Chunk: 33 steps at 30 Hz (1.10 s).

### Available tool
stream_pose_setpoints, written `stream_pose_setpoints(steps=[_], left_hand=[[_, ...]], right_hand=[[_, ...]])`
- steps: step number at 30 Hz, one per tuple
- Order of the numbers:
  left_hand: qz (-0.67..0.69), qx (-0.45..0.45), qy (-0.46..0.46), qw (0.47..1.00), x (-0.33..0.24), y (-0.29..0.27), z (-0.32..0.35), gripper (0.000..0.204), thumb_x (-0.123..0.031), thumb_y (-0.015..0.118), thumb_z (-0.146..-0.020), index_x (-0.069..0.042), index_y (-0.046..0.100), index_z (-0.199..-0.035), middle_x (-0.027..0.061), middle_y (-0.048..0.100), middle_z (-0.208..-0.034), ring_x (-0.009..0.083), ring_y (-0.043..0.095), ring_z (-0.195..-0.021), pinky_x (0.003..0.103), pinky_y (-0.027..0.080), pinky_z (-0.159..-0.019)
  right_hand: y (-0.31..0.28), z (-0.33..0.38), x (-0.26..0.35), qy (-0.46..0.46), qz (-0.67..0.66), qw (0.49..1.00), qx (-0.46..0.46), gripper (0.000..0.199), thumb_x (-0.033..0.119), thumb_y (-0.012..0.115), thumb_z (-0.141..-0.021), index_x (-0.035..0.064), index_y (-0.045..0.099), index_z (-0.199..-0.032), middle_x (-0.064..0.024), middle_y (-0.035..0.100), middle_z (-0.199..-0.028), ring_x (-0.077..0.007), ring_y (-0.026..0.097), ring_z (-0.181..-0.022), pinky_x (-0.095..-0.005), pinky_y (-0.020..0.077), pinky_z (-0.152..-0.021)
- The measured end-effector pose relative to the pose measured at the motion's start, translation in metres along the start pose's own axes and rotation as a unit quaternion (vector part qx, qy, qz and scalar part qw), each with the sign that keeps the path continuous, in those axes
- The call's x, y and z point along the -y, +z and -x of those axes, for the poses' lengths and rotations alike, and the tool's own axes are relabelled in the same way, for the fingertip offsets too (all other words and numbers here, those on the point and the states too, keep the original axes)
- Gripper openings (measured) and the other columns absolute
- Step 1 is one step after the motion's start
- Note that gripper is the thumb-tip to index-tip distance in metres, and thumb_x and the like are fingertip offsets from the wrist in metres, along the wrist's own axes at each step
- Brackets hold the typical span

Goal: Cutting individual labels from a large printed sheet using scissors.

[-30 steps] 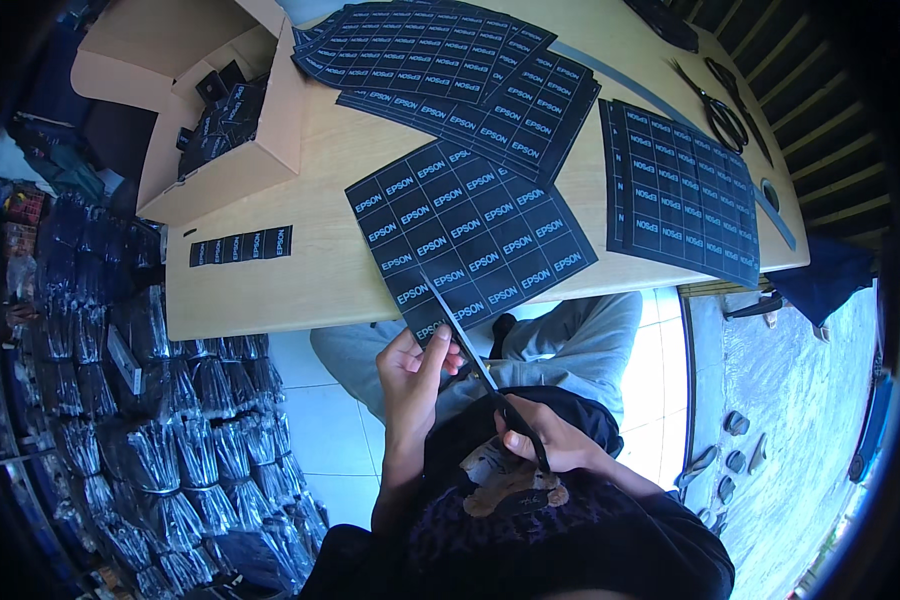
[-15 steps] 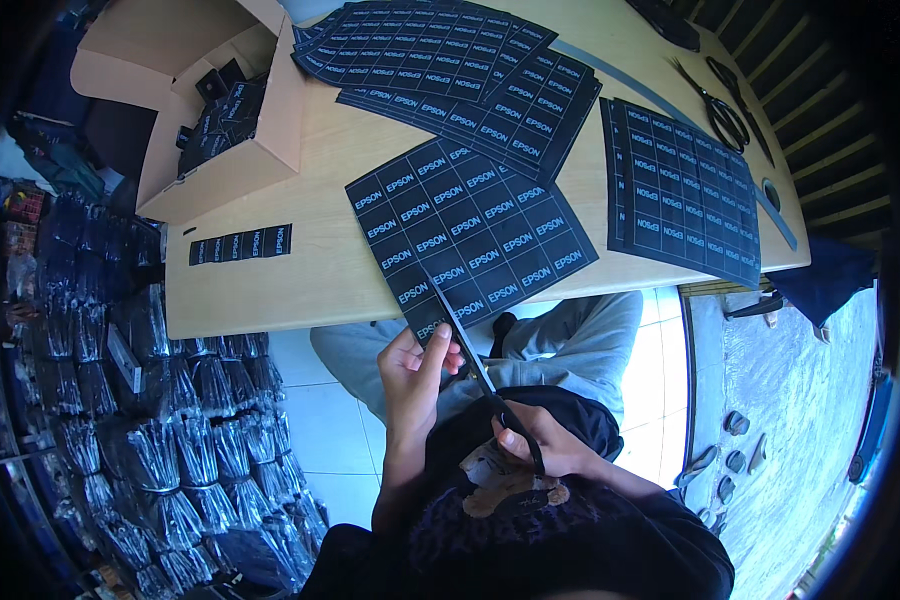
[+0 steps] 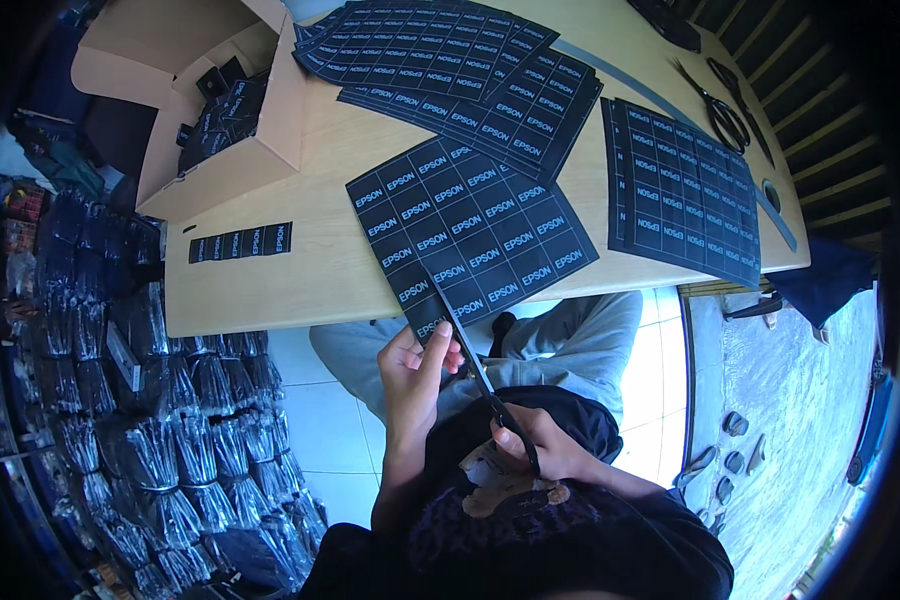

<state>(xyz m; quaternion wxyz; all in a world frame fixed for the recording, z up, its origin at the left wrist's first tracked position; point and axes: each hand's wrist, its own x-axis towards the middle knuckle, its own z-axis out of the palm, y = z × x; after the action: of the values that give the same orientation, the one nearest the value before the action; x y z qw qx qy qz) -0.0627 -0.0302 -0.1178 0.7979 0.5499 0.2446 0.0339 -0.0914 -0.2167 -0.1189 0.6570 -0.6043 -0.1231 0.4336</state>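
Observation:
A black sheet of printed labels point(image 3: 470, 235) hangs over the near edge of the wooden table point(image 3: 300, 270). My left hand point(image 3: 413, 368) pinches its lower left corner between thumb and fingers. My right hand point(image 3: 540, 445) grips black scissors point(image 3: 490, 395) whose blades reach up into the sheet's lower edge, just right of my left thumb. Both hands are held below the table edge, above my lap.
More black label sheets point(image 3: 450, 60) lie stacked further back, another sheet point(image 3: 680, 190) to the right. A cut strip of labels point(image 3: 240, 242) lies on the left. An open cardboard box point(image 3: 220, 110) holds black pieces. Spare scissors point(image 3: 720, 105) lie far right. Bundled black packets point(image 3: 120, 400) fill the left floor.
The scissors have crept a little further up into the sheet. My left hand keeps its pinch on the corner; nothing else has moved.

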Motion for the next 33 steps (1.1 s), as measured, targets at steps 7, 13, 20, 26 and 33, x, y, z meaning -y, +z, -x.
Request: stream_pose_setpoints(steps=[7, 13, 20, 26, 33], left_hand=[[-0.003, 0.002, 0.006, 1.0, -0.001, 0.0, 0.0, 0.013, -0.013, 0.062, -0.087, 0.0, 0.061, -0.085, 0.0058, 0.061, -0.07, 0.0103, 0.056, -0.058, 0.022, 0.043, -0.053], [0.003, 0.008, 0.009, 1.0, 0.0, 0.0, -0.001, 0.012, -0.011, 0.061, -0.088, 0.0, 0.061, -0.085, 0.0056, 0.061, -0.07, 0.0101, 0.056, -0.058, 0.021, 0.043, -0.054], [0.001, 0.009, 0.006, 1.0, -0.001, -0.001, 0.0, 0.013, -0.012, 0.061, -0.088, 0.0, 0.061, -0.084, 0.0055, 0.061, -0.07, 0.0096, 0.056, -0.058, 0.021, 0.043, -0.053], [-0.004, 0.015, 0.0, 1.0, -0.002, -0.002, 0.003, 0.012, -0.012, 0.062, -0.087, 0.0, 0.061, -0.084, 0.0054, 0.061, -0.07, 0.0093, 0.056, -0.057, 0.021, 0.044, -0.053], [-0.011, 0.036, -0.001, 0.999, -0.005, -0.003, 0.007, 0.013, -0.012, 0.062, -0.087, 0.001, 0.06, -0.086, 0.0051, 0.061, -0.07, 0.0086, 0.056, -0.057, 0.02, 0.044, -0.053]], right_hand=[[0.007, -0.001, 0.001, -0.029, 0.018, 0.999, -0.013, 0.046, 0.042, 0.047, -0.094, -0.0026, 0.051, -0.081, -0.0064, 0.047, -0.058, -0.0135, 0.047, -0.055, -0.0304, 0.0389, -0.052], [0.009, 0.0, 0.005, 0.003, 0.02, 1.0, -0.023, 0.043, 0.038, 0.048, -0.094, -0.002, 0.051, -0.08, -0.006, 0.047, -0.058, -0.0126, 0.047, -0.055, -0.0305, 0.039, -0.052], [0.007, -0.002, -0.004, -0.019, -0.005, 1.0, 0.002, 0.043, 0.04, 0.048, -0.093, -0.0011, 0.05, -0.082, -0.0024, 0.046, -0.06, -0.0096, 0.043, -0.057, -0.028, 0.0363, -0.052], [0.004, -0.007, -0.005, -0.05, -0.05, 0.997, 0.034, 0.047, 0.047, 0.046, -0.092, 0.0007, 0.049, -0.084, -0.0016, 0.045, -0.067, -0.0096, 0.043, -0.062, -0.0272, 0.037, -0.056], [0.005, -0.015, 0.013, 0.0, -0.094, 0.995, 0.04, 0.065, 0.066, 0.047, -0.081, 0.0021, 0.042, -0.088, 0.002, 0.038, -0.065, -0.006, 0.037, -0.054, -0.0222, 0.0314, -0.048]])
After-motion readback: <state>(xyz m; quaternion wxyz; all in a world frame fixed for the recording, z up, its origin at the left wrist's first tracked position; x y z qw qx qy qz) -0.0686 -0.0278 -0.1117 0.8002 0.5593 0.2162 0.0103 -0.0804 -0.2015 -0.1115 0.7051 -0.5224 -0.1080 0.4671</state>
